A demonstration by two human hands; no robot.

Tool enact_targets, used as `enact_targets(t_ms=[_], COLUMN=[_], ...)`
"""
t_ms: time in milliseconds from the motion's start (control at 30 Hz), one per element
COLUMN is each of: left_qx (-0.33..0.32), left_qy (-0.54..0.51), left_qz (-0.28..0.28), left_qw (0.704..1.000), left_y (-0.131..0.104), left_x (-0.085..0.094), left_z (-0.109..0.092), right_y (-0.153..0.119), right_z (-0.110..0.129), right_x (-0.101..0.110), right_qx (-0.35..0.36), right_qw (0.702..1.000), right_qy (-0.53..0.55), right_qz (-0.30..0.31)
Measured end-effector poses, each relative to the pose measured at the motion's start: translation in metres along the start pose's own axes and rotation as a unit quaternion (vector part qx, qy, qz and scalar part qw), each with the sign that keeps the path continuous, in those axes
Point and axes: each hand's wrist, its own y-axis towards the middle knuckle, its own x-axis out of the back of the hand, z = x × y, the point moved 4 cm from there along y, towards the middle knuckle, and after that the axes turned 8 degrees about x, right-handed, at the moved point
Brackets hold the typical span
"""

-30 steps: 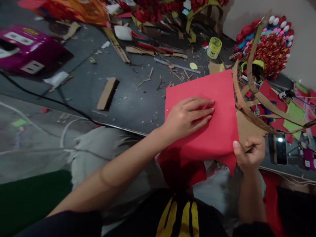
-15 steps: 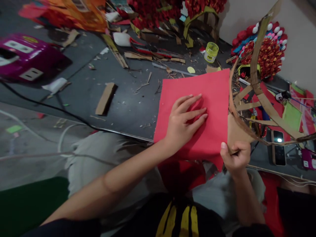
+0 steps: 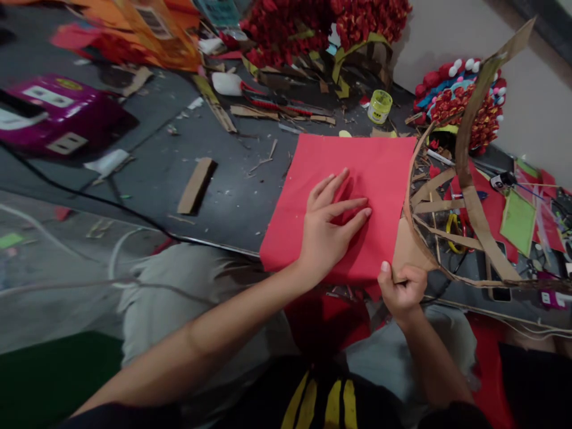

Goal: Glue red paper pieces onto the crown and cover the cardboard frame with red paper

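A red sheet (image 3: 286, 208), paper or thin foam, lies on the table and hangs a little over its front edge. My left hand (image 3: 328, 229) rests flat on the sheet, fingers spread. At the sheet's near right corner, my right hand (image 3: 404, 289) is closed on the brown cardboard (image 3: 409, 247), its thumb at the red edge. This cardboard shows from under the sheet and meets a curved frame of cardboard strips (image 3: 467, 149) on the right. How the cardboard and frame join is hard to make out.
A small cardboard strip (image 3: 195, 185) lies left of the sheet. Behind stand a yellow-lidded jar (image 3: 379, 107) and red crinkled decorations (image 3: 286, 30). A purple device (image 3: 67, 116) sits far left. Yellow-handled scissors (image 3: 454, 232) and a phone (image 3: 499, 294) lie by the frame.
The red sheet has turned slightly, its near left corner shifting left. My right hand has moved left with the cardboard and frame. My left hand remains flat on the sheet.
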Motion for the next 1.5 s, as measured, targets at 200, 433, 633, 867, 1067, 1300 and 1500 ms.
enact_targets(t_ms=[200,433,633,867,1067,1300,1500], left_qx=[0.007,-0.005,-0.010,-0.063,-0.072,-0.048,-0.072], left_qy=[-0.016,-0.037,-0.053,0.011,0.008,-0.010,0.015], left_qz=[0.007,0.019,0.033,0.017,0.025,0.050,0.090], left_qw=[1.000,0.999,0.998,0.998,0.997,0.998,0.993], left_y=[-0.002,0.000,0.004,0.000,0.001,0.003,0.014], left_x=[0.000,0.002,0.006,0.005,0.004,0.005,0.012], left_z=[-0.001,-0.003,-0.010,-0.013,-0.011,-0.013,-0.013], right_y=[-0.007,-0.003,0.004,0.003,0.005,0.005,0.010], right_z=[0.000,0.001,-0.001,0.003,0.003,-0.001,-0.033], right_x=[0.001,0.002,0.007,0.008,0.009,0.009,0.021], right_qx=[0.005,0.010,-0.033,-0.059,-0.051,-0.077,-0.203], right_qw=[1.000,0.996,0.999,0.997,0.998,0.996,0.974], right_qy=[0.012,0.056,0.010,-0.027,-0.030,-0.003,0.102], right_qz=[-0.008,0.066,-0.036,-0.043,-0.038,-0.042,-0.006])
